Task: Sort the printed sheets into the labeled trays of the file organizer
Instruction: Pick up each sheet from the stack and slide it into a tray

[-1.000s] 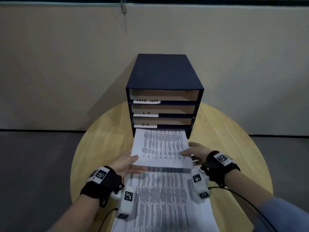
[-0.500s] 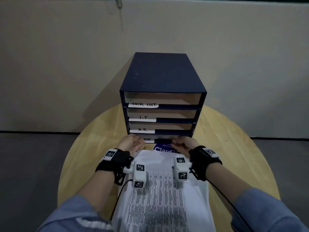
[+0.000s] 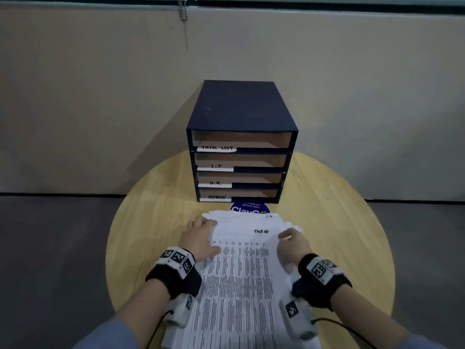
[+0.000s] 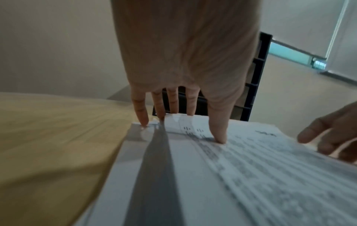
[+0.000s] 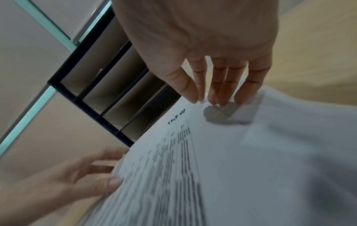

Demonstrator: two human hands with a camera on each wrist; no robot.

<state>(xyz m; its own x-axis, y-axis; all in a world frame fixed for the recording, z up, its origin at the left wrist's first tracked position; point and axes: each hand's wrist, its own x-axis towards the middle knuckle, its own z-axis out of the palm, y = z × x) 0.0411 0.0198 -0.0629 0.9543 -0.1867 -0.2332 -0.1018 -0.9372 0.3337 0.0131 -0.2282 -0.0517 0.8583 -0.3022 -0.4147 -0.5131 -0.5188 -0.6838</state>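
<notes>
My left hand (image 3: 201, 238) and right hand (image 3: 293, 245) lay with fingers straight on the white printed sheets (image 3: 241, 278) before the dark-blue four-tray file organizer (image 3: 240, 117).

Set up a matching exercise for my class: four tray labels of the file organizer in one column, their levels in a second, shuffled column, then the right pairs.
Labels:
1. TASK LIST label
2. I.T label
3. H.R. label
4. ADMIN label

Levels in the file organizer:
a. bottom tray
b. second from top
c. top tray
d. third from top

Pairs: 1-c, 2-b, 3-d, 4-a
</notes>
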